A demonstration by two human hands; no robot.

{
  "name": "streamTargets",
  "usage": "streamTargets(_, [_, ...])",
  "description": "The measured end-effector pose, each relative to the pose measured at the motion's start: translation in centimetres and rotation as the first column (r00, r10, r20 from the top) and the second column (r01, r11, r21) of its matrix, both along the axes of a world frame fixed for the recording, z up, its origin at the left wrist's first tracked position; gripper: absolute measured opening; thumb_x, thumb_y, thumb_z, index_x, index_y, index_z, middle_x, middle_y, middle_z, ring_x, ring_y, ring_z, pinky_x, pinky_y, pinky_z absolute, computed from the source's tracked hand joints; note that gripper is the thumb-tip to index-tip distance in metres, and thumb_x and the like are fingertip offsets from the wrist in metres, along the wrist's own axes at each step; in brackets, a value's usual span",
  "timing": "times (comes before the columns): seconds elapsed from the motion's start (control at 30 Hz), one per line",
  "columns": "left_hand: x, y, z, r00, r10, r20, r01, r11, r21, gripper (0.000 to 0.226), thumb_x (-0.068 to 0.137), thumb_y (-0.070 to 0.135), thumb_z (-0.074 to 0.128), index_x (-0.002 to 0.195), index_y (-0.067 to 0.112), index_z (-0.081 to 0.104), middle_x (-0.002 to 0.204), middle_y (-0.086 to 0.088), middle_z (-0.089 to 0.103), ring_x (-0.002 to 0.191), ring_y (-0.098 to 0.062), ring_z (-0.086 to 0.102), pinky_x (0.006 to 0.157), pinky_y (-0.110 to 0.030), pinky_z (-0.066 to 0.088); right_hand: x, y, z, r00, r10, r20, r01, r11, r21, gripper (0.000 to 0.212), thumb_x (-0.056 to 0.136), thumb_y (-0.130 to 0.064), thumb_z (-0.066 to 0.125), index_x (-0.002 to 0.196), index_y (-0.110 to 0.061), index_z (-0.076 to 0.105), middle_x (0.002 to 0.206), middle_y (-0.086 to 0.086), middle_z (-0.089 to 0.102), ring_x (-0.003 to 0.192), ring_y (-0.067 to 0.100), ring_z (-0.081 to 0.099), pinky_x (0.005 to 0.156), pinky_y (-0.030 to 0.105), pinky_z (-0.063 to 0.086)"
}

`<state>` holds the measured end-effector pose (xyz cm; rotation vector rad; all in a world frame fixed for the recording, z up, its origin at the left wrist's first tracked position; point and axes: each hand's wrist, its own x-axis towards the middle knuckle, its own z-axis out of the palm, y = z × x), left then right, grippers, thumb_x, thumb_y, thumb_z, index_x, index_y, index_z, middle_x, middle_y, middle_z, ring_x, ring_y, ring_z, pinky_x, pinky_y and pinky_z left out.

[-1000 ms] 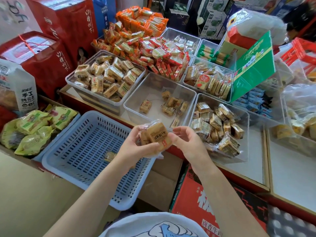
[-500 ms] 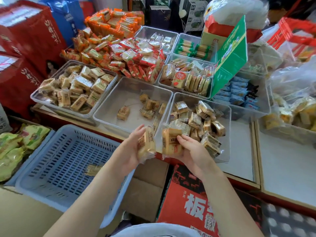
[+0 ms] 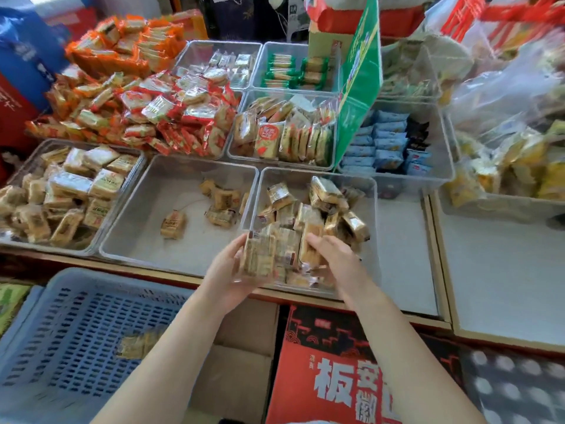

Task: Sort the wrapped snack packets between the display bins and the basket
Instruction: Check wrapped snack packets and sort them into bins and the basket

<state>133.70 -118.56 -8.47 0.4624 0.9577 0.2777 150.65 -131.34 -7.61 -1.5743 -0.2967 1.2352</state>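
Note:
My left hand holds a clear-wrapped tan snack packet over the near edge of a clear display bin full of similar packets. My right hand grips another packet just to the right, inside that bin. The clear bin to the left holds a few loose packets. The blue slotted basket sits at lower left with one packet lying in it.
More clear bins and heaps of red and orange packets fill the back. A bin of pale wrapped cakes sits far left. A green sign stands upright. Red cartons lie below the counter edge. Plastic bags crowd the right.
Both hands moved forward and to the right, from over the basket's edge to the right-hand bin, each carrying a packet. The view shifted right and closer to the bins.

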Motion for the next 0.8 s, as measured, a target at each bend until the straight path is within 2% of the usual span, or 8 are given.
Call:
streamTargets(0.07, [1.6, 0.6, 0.0, 0.983, -0.095, -0.157, 0.117, 0.983, 0.142, 0.046, 0.106, 0.043, 0.046, 0.130, 0.009, 0.064, 0.120, -0.017, 0.073, 0.106, -0.032, 0.073, 0.083, -0.041, 0.060, 1.9, 0.8, -0.3, 0.958, 0.051, 0.282, -0.037, 0.998, -0.055, 0.041, 0.089, -0.053, 0.071, 0.118, -0.025, 0.064, 0.112, -0.005, 0.071, 0.108, 0.017, 0.067, 0.094, 0.035, 0.054])
streamTargets(0.2, [5.2, 1.3, 0.7, 0.917, -0.150, -0.369, 0.316, 0.839, 0.444, 0.041, 0.102, 0.035, 0.060, 0.133, 0.009, 0.058, 0.118, -0.012, 0.072, 0.096, -0.024, 0.074, 0.079, -0.038, 0.062, 4.4, 3.7, -1.3, 0.814, 0.088, 0.574, -0.036, 0.994, -0.101, 0.072, 0.089, -0.058, 0.067, 0.148, -0.023, 0.044, 0.138, 0.000, 0.047, 0.121, 0.017, 0.053, 0.100, 0.038, 0.049])
streamTargets(0.27, [5.9, 2.1, -0.8, 0.825, -0.035, -0.564, 0.503, 0.500, 0.705, 0.059, 0.098, 0.032, 0.067, 0.147, 0.012, 0.042, 0.131, -0.005, 0.060, 0.108, -0.017, 0.066, 0.094, -0.037, 0.055, 5.0, 5.0, -1.9, 0.726, 0.139, 0.674, -0.071, 0.989, -0.127, 0.071, 0.094, -0.047, 0.067, 0.154, -0.023, 0.036, 0.134, 0.000, 0.039, 0.118, 0.016, 0.047, 0.095, 0.032, 0.043])
streamTargets(0.33, [5.7, 3.0, -2.9, 0.707, 0.138, -0.694, 0.696, 0.042, 0.717, 0.063, 0.099, 0.035, 0.064, 0.153, 0.016, 0.038, 0.146, -0.005, 0.049, 0.133, -0.021, 0.047, 0.111, -0.042, 0.042, 5.4, 5.7, -3.2, 0.582, 0.258, 0.771, -0.147, 0.966, -0.213, 0.062, 0.098, -0.042, 0.062, 0.153, -0.027, 0.036, 0.137, 0.002, 0.039, 0.125, 0.020, 0.041, 0.099, 0.032, 0.036])
streamTargets(0.43, [5.2, 3.0, -5.7, 0.518, 0.071, -0.853, 0.843, -0.211, 0.494, 0.060, 0.106, 0.051, 0.042, 0.160, 0.029, 0.028, 0.169, -0.001, 0.020, 0.157, -0.023, 0.013, 0.127, -0.048, 0.018, 5.3, 5.5, -5.6, 0.372, 0.514, 0.773, -0.264, 0.857, -0.443, 0.062, 0.103, -0.046, 0.050, 0.158, -0.034, 0.026, 0.162, 0.005, 0.030, 0.146, 0.028, 0.029, 0.116, 0.045, 0.025])
streamTargets(0.5, [4.9, 2.4, -7.1, 0.415, 0.036, -0.909, 0.884, -0.255, 0.393, 0.062, 0.106, 0.059, 0.026, 0.162, 0.038, 0.013, 0.172, 0.007, -0.003, 0.158, -0.018, -0.007, 0.127, -0.045, 0.004, 4.9, 5.4, -6.8, 0.327, 0.598, 0.732, -0.295, 0.800, -0.522, 0.068, 0.104, -0.052, 0.042, 0.162, -0.037, 0.008, 0.168, 0.003, 0.021, 0.153, 0.027, 0.020, 0.121, 0.050, 0.016])
streamTargets(0.57, [4.9, 2.2, -7.9, 0.410, 0.036, -0.911, 0.890, -0.235, 0.391, 0.063, 0.105, 0.061, 0.021, 0.162, 0.040, 0.006, 0.170, 0.010, -0.011, 0.157, -0.015, -0.014, 0.127, -0.043, 0.000, 4.7, 5.6, -7.2, 0.330, 0.612, 0.719, -0.291, 0.790, -0.539, 0.067, 0.106, -0.054, 0.033, 0.161, -0.039, 0.000, 0.170, 0.002, 0.018, 0.155, 0.028, 0.016, 0.122, 0.053, 0.011])
streamTargets(0.8, [6.8, 3.5, -7.8, 0.294, 0.142, -0.945, 0.938, -0.234, 0.257, 0.066, 0.101, 0.065, 0.009, 0.161, 0.040, -0.001, 0.170, 0.008, -0.011, 0.156, -0.017, -0.018, 0.125, -0.046, -0.012, 6.5, 7.1, -7.9, 0.393, 0.549, 0.738, -0.203, 0.834, -0.513, 0.055, 0.110, -0.039, 0.029, 0.160, -0.046, 0.008, 0.162, -0.003, 0.033, 0.146, 0.026, 0.030, 0.123, 0.058, 0.010])
